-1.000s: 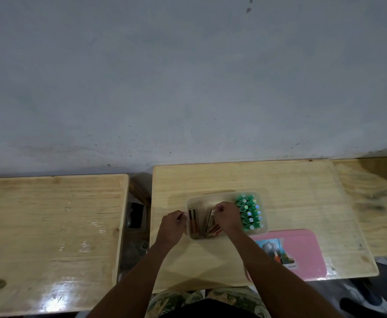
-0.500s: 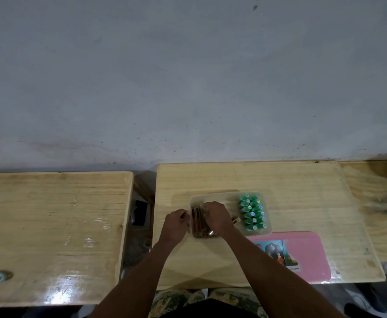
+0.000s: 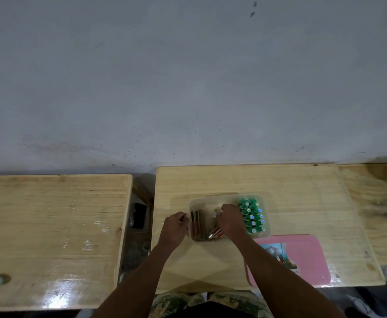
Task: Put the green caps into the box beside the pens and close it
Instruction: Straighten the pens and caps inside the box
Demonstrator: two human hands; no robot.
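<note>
on the pale wooden desk [image 3: 279, 184], just beside a flat pink plastic lid [image 3: 307, 255], sits a clear rectangular plastic box [image 3: 211, 199]. the left hand [image 3: 174, 228] grips its left wall; the right hand [image 3: 230, 220] curls over brown pens [image 3: 196, 223] inside, its grasp hidden, next to upright green caps [image 3: 252, 214] filling the right end.

Middle desk [image 3: 279, 184] is pale wood, lightly varnished; left desk [image 3: 50, 214] same wood but way glossier, proper glare; box [image 3: 211, 199] is cloudy see-through plastic; green caps [image 3: 252, 214] shiny plastic; pink lid [image 3: 307, 255] smooth plastic; pens [image 3: 213, 235] maybe metal-tipped; wall [image 3: 188, 88] matt, scuffed plaster.
</note>
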